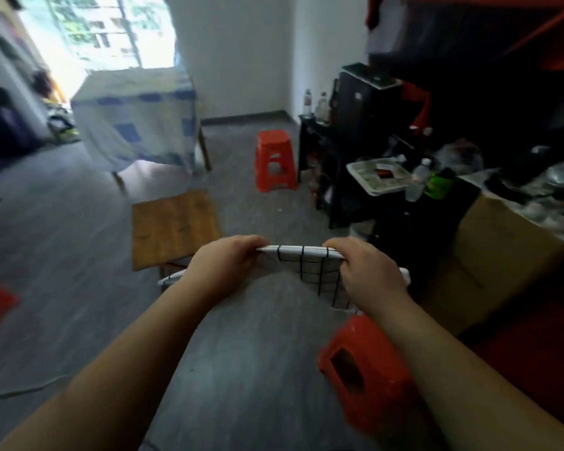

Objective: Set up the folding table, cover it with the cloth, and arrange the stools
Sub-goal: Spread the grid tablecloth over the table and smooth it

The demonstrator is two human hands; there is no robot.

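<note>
I hold the cloth [310, 268] stretched between my left hand [223, 262] and right hand [370, 271]. The folding table [173, 227] stands just beyond my left hand. One stool [275, 161] sits farther back on the floor [79, 288], another stool [362, 369] beneath my right forearm.

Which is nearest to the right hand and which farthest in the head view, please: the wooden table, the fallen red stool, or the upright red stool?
From the right hand, which grips the checked cloth:
1. Fallen red stool, on its side just below the hand.
2. Wooden table, across to the left, beyond the left hand.
3. Upright red stool, farther back, mid-room.
</note>
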